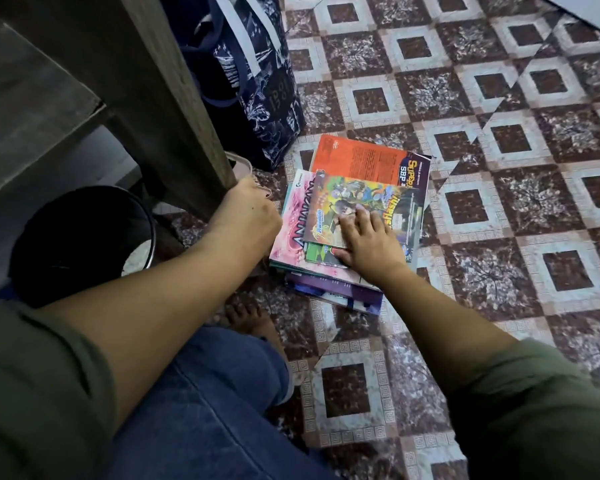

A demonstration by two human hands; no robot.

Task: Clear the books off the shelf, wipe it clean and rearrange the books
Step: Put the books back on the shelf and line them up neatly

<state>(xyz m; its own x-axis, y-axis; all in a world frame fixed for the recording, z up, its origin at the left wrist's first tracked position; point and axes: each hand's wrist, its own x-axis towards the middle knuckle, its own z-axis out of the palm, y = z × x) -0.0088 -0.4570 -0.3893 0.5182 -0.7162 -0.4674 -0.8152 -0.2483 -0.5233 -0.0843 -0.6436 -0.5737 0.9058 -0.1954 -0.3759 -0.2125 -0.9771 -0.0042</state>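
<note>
Floor: vinyl floor [520, 258] in maroon and pale squares; everything below is placed from the stack of books [347, 230] lying on it.
Stack of books: a loose, uneven pile resting flat on the floor, its covers fanned out of line.
Top of stack: a comic book [364, 199] with a bright cartoon cover.
Under it: a pink book [290, 233] juts out on the stack's left side, an orange book [361, 155] sticks out at the far edge, and a purple book [340, 292] shows at the near edge.
Right hand [371, 244]: laid flat on the comic book, fingers straight and spread, pressing on the cover.
Left hand [248, 213]: against the stack's left edge, knuckles up; its fingers are hidden, so I cannot tell whether they grip anything.
Wooden panel [142, 84]: a grey-brown furniture side standing left of the stack, just beside the left hand.
Tote bag [253, 84]: navy with a white print, upright beyond the stack, against the panel.
Foot [250, 317]: bare, on the floor nearer than the stack.
</note>
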